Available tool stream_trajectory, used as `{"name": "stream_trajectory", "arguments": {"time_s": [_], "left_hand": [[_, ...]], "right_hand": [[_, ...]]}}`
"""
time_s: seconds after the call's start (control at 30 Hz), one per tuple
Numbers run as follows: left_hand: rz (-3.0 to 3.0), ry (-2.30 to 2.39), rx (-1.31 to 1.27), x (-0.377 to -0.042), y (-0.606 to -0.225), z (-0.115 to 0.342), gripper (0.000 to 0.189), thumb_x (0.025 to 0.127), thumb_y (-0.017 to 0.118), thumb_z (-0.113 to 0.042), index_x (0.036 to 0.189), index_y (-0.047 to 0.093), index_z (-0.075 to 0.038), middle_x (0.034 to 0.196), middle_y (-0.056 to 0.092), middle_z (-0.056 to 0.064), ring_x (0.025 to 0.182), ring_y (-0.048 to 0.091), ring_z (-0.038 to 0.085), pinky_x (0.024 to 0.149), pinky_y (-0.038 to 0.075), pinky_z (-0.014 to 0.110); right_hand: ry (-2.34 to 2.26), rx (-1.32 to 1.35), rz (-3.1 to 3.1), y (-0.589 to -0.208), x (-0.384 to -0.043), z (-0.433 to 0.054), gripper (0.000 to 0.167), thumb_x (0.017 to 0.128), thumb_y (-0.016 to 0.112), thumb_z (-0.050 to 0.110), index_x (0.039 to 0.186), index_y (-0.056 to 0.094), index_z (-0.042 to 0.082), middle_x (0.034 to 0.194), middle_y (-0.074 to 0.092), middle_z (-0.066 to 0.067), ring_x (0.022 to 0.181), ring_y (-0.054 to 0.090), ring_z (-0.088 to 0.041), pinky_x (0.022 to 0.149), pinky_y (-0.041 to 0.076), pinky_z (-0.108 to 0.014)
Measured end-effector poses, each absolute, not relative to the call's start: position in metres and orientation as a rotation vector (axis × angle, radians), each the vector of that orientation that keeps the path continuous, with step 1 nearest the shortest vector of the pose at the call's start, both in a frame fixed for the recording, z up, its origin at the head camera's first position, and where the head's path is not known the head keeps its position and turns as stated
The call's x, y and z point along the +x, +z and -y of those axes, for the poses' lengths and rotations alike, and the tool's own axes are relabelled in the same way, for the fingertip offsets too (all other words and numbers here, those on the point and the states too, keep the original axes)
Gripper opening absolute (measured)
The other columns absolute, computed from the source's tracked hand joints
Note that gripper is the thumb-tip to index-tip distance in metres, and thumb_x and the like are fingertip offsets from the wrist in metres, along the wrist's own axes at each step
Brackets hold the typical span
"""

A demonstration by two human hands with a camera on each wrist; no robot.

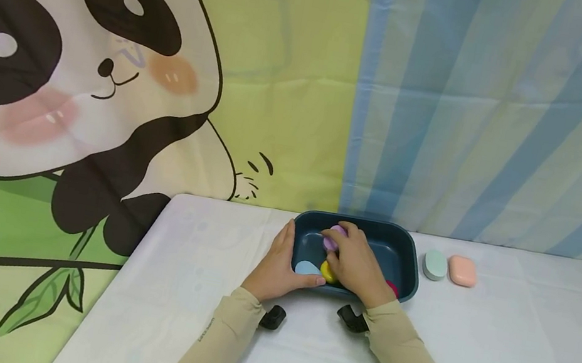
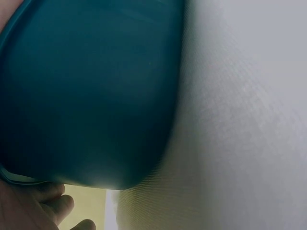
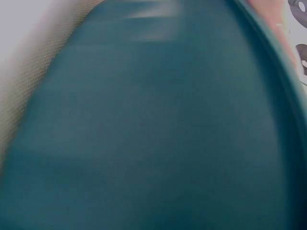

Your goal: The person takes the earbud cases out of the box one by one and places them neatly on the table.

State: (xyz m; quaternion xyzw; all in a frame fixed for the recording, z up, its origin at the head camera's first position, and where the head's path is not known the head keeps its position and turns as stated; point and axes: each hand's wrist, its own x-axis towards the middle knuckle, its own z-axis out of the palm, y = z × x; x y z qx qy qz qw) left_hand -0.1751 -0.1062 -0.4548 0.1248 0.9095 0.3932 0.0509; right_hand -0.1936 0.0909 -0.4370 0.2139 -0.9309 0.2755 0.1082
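Note:
A dark teal plastic box (image 1: 390,255) with a rounded rim stands near the table's far edge. At its left front corner my left hand (image 1: 277,270) holds it, fingers along the left side and thumb over the front rim. My right hand (image 1: 360,265) reaches inside and pinches a small purple rounded piece (image 1: 335,237) between thumb and fingers. Below that hand lie a light blue piece (image 1: 307,268), a yellow piece (image 1: 328,272) and a red piece (image 1: 393,288), partly hidden. The box's outer wall (image 2: 96,96) fills much of the left wrist view, and its wall (image 3: 153,120) fills the right wrist view.
Right of the box, a mint rounded piece (image 1: 434,265) and a peach rounded square piece (image 1: 462,271) lie on the white tablecloth (image 1: 514,356). Behind the table hangs a curtain (image 1: 301,81) with a panda print. Black wrist mounts (image 1: 353,319) stick out under the sleeves.

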Motion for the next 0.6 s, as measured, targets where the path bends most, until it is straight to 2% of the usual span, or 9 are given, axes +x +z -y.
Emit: {"name": "stream_trajectory", "arguments": {"time_s": [0.3, 0.6], "left_hand": [[-2.767, 1.201, 0.389, -0.173, -0.453, 0.106, 0.132, 0.075, 0.083, -0.057, 0.162, -0.005, -0.008, 0.169, 0.000, 0.012, 0.153, 0.009, 0.025, 0.120, 0.024, 0.047], [-2.771, 1.220, 0.400, -0.174, -0.456, 0.106, 0.133, 0.075, 0.083, -0.058, 0.162, -0.003, -0.007, 0.169, 0.001, 0.013, 0.153, 0.012, 0.026, 0.119, 0.025, 0.049]], "right_hand": [[0.821, 0.605, 2.739, -0.432, -0.185, -0.104, 0.032, 0.089, 0.071, 0.008, 0.121, 0.071, 0.008, 0.140, 0.051, -0.027, 0.124, 0.050, -0.045, 0.101, 0.046, -0.057], [0.779, 0.616, 2.703, -0.424, -0.177, -0.119, 0.033, 0.088, 0.071, 0.009, 0.122, 0.070, 0.008, 0.139, 0.050, -0.028, 0.122, 0.050, -0.046, 0.100, 0.046, -0.059]]}}
